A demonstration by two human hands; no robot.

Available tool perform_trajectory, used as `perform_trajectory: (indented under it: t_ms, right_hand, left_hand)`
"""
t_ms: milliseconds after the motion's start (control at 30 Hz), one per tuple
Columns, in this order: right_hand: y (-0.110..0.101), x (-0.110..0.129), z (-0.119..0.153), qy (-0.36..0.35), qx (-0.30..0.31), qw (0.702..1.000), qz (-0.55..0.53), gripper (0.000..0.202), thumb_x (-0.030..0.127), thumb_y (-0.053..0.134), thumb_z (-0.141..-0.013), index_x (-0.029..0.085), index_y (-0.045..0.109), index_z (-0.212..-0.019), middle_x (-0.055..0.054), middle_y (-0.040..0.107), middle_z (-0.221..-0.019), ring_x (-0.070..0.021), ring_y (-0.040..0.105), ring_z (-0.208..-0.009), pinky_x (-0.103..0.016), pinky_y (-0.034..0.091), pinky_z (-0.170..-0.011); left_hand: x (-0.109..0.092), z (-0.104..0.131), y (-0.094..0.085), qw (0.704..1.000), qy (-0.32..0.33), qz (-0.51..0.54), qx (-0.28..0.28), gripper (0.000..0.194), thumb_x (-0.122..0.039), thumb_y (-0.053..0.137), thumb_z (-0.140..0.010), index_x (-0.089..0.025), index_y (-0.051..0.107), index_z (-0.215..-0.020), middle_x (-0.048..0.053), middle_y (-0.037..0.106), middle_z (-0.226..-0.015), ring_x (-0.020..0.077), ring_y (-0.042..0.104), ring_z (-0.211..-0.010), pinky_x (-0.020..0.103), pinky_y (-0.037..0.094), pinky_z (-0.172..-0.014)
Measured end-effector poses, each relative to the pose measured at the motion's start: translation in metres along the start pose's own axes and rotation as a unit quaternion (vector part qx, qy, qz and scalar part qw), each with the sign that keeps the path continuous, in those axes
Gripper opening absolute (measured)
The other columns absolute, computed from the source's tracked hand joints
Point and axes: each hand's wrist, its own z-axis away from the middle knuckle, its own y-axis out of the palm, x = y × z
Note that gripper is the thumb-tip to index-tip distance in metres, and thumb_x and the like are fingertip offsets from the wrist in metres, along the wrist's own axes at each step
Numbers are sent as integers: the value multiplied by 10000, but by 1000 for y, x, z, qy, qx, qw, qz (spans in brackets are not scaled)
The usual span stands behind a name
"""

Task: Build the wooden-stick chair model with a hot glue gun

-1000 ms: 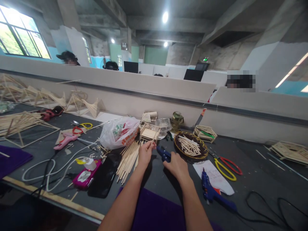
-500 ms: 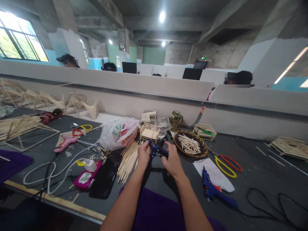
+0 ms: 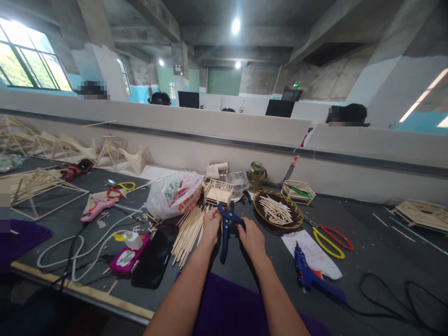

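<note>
A dark blue hand tool (image 3: pixel 227 228) with two spread handles is between my hands above the dark table. My right hand (image 3: pixel 252 238) is closed round the handle that points right. Closed at the tool's left side, my left hand (image 3: pixel 212 226) pinches a thin pale stick (image 3: pixel 217 193) by the tool's head. The other handle hangs down toward the purple cloth (image 3: pixel 227 308). Behind the tool stands a small wooden stick model (image 3: pixel 219 192). A bundle of wooden sticks (image 3: pixel 187 235) lies beside my left forearm.
A basket of short sticks (image 3: pixel 278 210), scissors (image 3: pixel 331 238) and a blue glue gun (image 3: pixel 311 275) lie to the right. On the left are a plastic bag (image 3: pixel 173 193), a black phone (image 3: pixel 156 256), a pink power strip (image 3: pixel 129 256) and cables. A low partition (image 3: pixel 196 154) stands behind.
The blue tool has turned, and its handles are spread wider, one now hanging down. My right hand has moved slightly lower. A thin stick now shows at my left fingers.
</note>
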Motion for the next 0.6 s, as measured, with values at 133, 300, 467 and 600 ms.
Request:
perform_trajectory:
  t_ms: [133,300,467,600]
  right_hand:
    - [4,1,-4,-14,8,999,-49,391,211,407,-911,137,563,-1263,-124,632,-1140,-200,601,-1097,-276,417,-943]
    - [11,12,0,-33,27,999,-26,748,409,539,-838,112,316,-1487,-191,485,-1393,-300,454,-1295,-447,350,-1053]
    - [17,28,11,-36,6,999,21,1064,598,594,-761,62,109,-1541,-247,269,-1551,-359,250,-1427,-616,139,-1125]
    - [19,37,15,-13,0,999,32,1060,579,576,-763,64,79,-1545,-244,185,-1584,-366,188,-1453,-646,111,-1119]
  left_hand:
    - [4,0,1,1000,0,20,-21,282,-380,753,-609,-136,660,-716,-49,564,-549,63,456,-478,170,316,-484]
    - [4,-2,-4,999,2,34,-38,290,-392,737,-608,-143,627,-706,-53,570,-563,58,452,-464,175,339,-483]
    - [1,-3,-6,999,7,25,-30,303,-378,733,-621,-131,678,-788,-45,588,-566,73,482,-478,181,363,-492]
    - [-3,-4,-7,1000,17,9,-18,259,-346,738,-626,-132,695,-766,-26,626,-600,94,529,-535,191,404,-531]
